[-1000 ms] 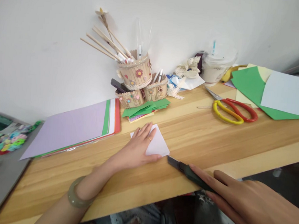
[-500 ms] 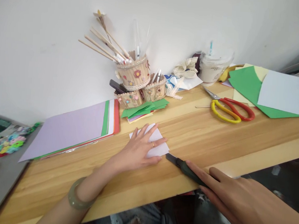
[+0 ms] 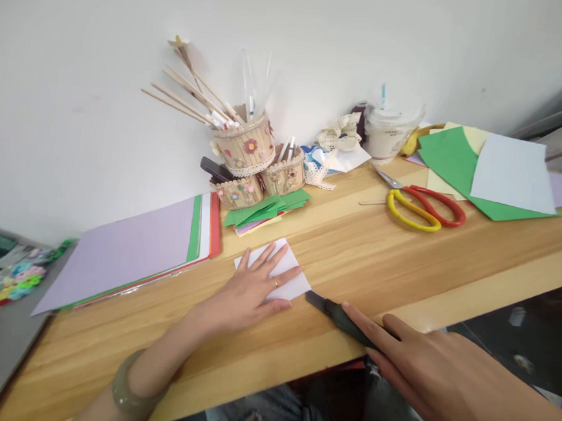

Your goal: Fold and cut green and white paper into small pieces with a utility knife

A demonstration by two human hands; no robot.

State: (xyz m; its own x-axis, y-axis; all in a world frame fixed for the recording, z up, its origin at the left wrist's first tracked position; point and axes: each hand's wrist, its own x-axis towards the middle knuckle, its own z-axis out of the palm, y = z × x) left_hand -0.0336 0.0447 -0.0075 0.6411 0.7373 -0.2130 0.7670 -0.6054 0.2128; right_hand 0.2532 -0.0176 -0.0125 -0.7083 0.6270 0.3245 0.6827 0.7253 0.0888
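A small pale lilac sheet of paper (image 3: 296,285) lies on the wooden table. Spread across it with fingers apart, my left hand (image 3: 250,292) presses it flat and wears a ring and a bangle. My right hand (image 3: 410,357) is wrapped around a dark green utility knife (image 3: 347,321), index finger stretched along its handle. The knife's blade points left, its tip at the paper's lower right corner. Whether the blade touches the paper I cannot tell.
Behind the paper lie green and coloured strips (image 3: 266,209) and decorated stick holders (image 3: 244,149). Purple sheets (image 3: 127,244) are stacked at left. Toward the right are scissors (image 3: 412,211), a lidded cup (image 3: 391,131) and green and white paper (image 3: 515,174). The table's front edge runs beneath my wrists.
The view has shifted slightly. My left hand has slid a little down and left on the paper, uncovering more of it. The knife stays by the paper's corner.
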